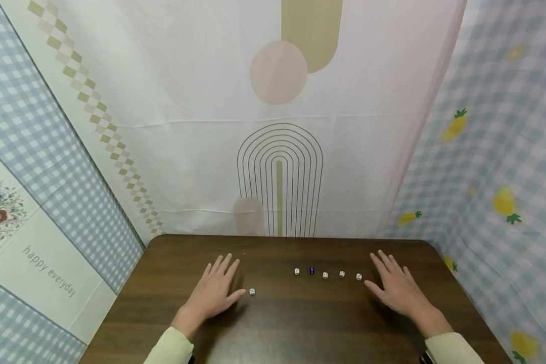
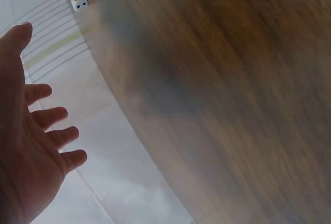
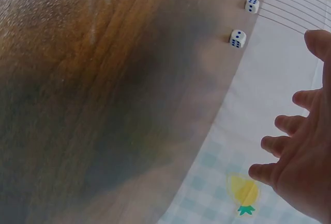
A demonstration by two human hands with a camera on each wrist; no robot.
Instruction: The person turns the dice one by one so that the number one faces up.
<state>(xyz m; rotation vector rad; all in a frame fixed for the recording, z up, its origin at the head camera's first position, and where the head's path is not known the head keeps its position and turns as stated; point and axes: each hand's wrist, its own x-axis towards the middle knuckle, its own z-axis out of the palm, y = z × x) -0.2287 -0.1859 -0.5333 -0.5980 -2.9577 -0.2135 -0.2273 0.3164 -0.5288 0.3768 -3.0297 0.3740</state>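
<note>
My left hand [image 1: 214, 290] is over the left part of the table, fingers spread and holding nothing. Just right of its thumb lies a single white die [image 1: 252, 292], which shows red and blue pips in the left wrist view. Farther right, a loose row holds a white die [image 1: 297, 271], a dark blue die [image 1: 311, 271] and several more white dice [image 1: 342, 274]. My right hand [image 1: 398, 288], also spread and holding nothing, is beside the right end of that row. Its thumb is nearest the rightmost white die [image 1: 358, 277], with a small gap between them.
The dark brown wooden table [image 1: 291, 328] has rounded far corners. Behind it hangs a pale patterned cloth [image 1: 200, 167]. Checked cloths hang at the left [image 1: 73, 121] and at the right [image 1: 478, 167], close to the table's sides.
</note>
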